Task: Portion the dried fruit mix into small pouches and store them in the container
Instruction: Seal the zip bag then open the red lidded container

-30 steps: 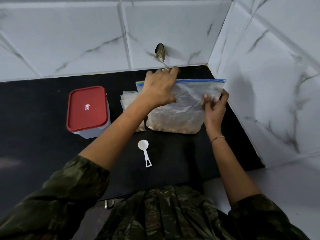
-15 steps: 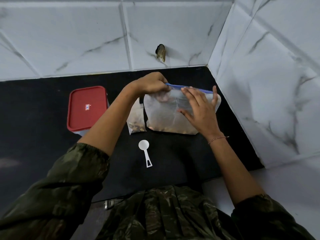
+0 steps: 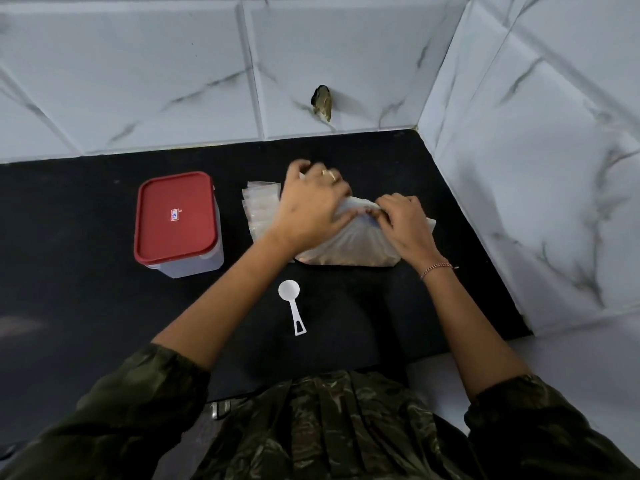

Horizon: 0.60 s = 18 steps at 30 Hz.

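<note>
A large clear zip bag of dried fruit mix (image 3: 349, 247) lies on the black counter (image 3: 86, 306) near the right wall. My left hand (image 3: 311, 206) grips its top at the left, and my right hand (image 3: 403, 220) pinches the top at the right, so the bag's mouth is bunched between them. Several small clear pouches (image 3: 261, 209) lie stacked just left of the bag, partly under my left hand. A white plastic scoop (image 3: 292, 304) rests on the counter in front of the bag. A clear container with a red lid (image 3: 176, 220), shut, stands to the left.
White marble-pattern tiled walls (image 3: 536, 168) close the counter at the back and right. A small dark fitting (image 3: 322, 102) sticks out of the back wall above the bag. The counter's front edge runs near my body.
The bag stood tall with its blue zip stretched out; now it is pressed lower and its top is gathered between both hands. My right hand moved from the bag's front up to its top.
</note>
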{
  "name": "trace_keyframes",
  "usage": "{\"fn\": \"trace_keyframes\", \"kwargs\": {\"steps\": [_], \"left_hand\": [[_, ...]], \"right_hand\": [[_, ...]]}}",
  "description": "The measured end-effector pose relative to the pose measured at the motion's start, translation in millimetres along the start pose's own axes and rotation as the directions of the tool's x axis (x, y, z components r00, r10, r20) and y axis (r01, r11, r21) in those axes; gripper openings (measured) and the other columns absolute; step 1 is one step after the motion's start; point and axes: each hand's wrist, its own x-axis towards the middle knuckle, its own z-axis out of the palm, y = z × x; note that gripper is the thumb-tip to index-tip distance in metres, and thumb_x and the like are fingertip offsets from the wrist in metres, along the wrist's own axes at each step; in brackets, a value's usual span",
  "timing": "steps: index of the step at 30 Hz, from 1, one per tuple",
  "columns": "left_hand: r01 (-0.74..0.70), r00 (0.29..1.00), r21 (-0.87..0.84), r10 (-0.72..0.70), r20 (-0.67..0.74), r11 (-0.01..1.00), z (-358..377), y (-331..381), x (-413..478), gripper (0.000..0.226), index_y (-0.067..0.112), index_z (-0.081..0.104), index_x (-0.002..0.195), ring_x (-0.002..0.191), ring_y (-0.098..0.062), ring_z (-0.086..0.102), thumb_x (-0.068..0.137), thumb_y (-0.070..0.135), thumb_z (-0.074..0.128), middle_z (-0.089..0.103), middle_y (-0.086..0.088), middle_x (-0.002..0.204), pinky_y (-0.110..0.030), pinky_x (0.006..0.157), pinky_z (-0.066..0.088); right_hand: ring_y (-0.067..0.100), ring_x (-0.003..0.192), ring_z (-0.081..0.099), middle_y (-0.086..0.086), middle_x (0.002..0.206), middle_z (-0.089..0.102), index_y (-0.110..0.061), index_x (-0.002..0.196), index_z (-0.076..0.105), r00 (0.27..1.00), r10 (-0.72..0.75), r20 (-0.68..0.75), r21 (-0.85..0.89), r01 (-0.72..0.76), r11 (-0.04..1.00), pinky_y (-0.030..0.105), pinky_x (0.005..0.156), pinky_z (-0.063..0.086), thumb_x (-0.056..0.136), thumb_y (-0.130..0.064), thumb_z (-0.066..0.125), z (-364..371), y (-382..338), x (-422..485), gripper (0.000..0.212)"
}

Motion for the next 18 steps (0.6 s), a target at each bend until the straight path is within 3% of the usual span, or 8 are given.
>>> {"fn": "trace_keyframes", "kwargs": {"steps": [2, 5, 8, 10, 12, 14, 16, 18], "left_hand": [[-0.029, 0.999, 0.015, 0.029, 0.017, 0.999, 21.4, 6.3, -15.9, 0.051, 0.020, 0.070, 0.094, 0.087, -0.023, 0.064, 0.089, 0.055, 0.033, 0.069, 0.000, 0.090, -0.043, 0.093, 0.039], [0.075, 0.997, -0.163, -0.074, 0.012, 0.984, 34.3, 6.2, -21.0, 0.032, 0.016, 0.066, 0.083, 0.078, -0.026, 0.065, 0.094, 0.032, 0.041, 0.068, -0.002, 0.078, -0.041, 0.086, 0.043], [0.169, 0.983, -0.368, -0.126, 0.136, 0.914, 34.8, 4.9, -18.2, 0.032, 0.011, 0.060, 0.081, 0.079, -0.029, 0.061, 0.101, 0.027, 0.040, 0.064, -0.007, 0.076, -0.037, 0.078, 0.038], [0.253, 0.960, -0.486, -0.154, 0.234, 0.837, 32.4, 1.3, -18.1, 0.035, 0.013, 0.050, 0.071, 0.071, -0.027, 0.056, 0.102, 0.026, 0.041, 0.054, -0.004, 0.066, -0.035, 0.066, 0.034], [0.385, 0.906, -0.552, -0.189, 0.379, 0.740, 33.8, -0.8, -16.5, 0.043, 0.016, 0.044, 0.062, 0.060, -0.017, 0.048, 0.103, 0.027, 0.040, 0.046, 0.002, 0.059, -0.032, 0.062, 0.030], [0.512, 0.820, -0.568, -0.170, 0.547, 0.645, 37.1, -1.9, -12.9, 0.047, 0.013, 0.049, 0.058, 0.057, -0.013, 0.043, 0.102, 0.026, 0.041, 0.044, 0.001, 0.057, -0.031, 0.061, 0.030], [0.610, 0.712, -0.543, -0.100, 0.695, 0.577, 37.7, -1.0, -10.3, 0.048, 0.009, 0.050, 0.055, 0.056, -0.013, 0.041, 0.100, 0.021, 0.044, 0.042, -0.002, 0.057, -0.029, 0.060, 0.032], [0.644, 0.664, -0.517, -0.076, 0.744, 0.564, 39.7, -1.1, -10.5, 0.048, 0.013, 0.047, 0.052, 0.057, -0.013, 0.041, 0.099, 0.021, 0.045, 0.042, -0.002, 0.057, -0.026, 0.059, 0.032]], "right_hand": [[0.018, 0.074, 0.060, 0.006, 0.079, 0.065, -0.006, 0.092, 0.066, 0.993, 0.081, 0.081, 0.116, -0.090, 0.989, 0.033, 0.074, 0.045, 0.093, -0.025, 0.055, 1.3, 1.9, 1.9, 0.022], [0.010, 0.075, 0.059, -0.001, 0.082, 0.063, -0.015, 0.102, 0.060, 0.971, 0.117, 0.209, 0.191, -0.158, 0.969, 0.033, 0.075, 0.048, 0.094, -0.032, 0.053, 3.3, -2.2, 2.8, 0.019], [0.016, 0.097, 0.053, 0.001, 0.101, 0.059, -0.018, 0.117, 0.057, 0.999, 0.005, -0.053, -0.092, -0.010, 0.996, 0.036, 0.092, 0.039, 0.094, -0.042, 0.045, 3.0, -1.6, -7.6, 0.035], [0.018, 0.108, 0.047, 0.002, 0.113, 0.056, -0.021, 0.118, 0.057, 0.986, -0.081, -0.142, -0.230, 0.047, 0.972, 0.039, 0.097, 0.030, 0.093, -0.050, 0.043, 2.9, -3.3, -20.4, 0.041], [0.015, 0.112, 0.047, -0.002, 0.118, 0.055, -0.024, 0.120, 0.056, 0.992, -0.104, -0.066, -0.246, 0.084, 0.966, 0.043, 0.104, 0.024, 0.090, -0.055, 0.045, 11.3, -3.4, -34.1, 0.044], [0.015, 0.108, 0.055, -0.002, 0.115, 0.060, -0.021, 0.120, 0.058, 0.992, -0.124, -0.003, -0.217, 0.120, 0.969, 0.045, 0.104, 0.029, 0.091, -0.046, 0.052, 23.3, -3.6, -46.8, 0.039], [0.020, 0.094, 0.064, 0.004, 0.103, 0.067, -0.013, 0.111, 0.064, 0.988, -0.149, -0.035, -0.127, 0.144, 0.982, 0.040, 0.091, 0.044, 0.088, -0.023, 0.062, 32.5, -2.9, -53.8, 0.025], [0.023, 0.087, 0.066, 0.008, 0.096, 0.069, -0.007, 0.103, 0.066, 0.994, -0.109, 0.007, -0.035, 0.109, 0.993, 0.036, 0.081, 0.049, 0.087, -0.012, 0.062, 35.2, -2.1, -53.0, 0.017]]}}
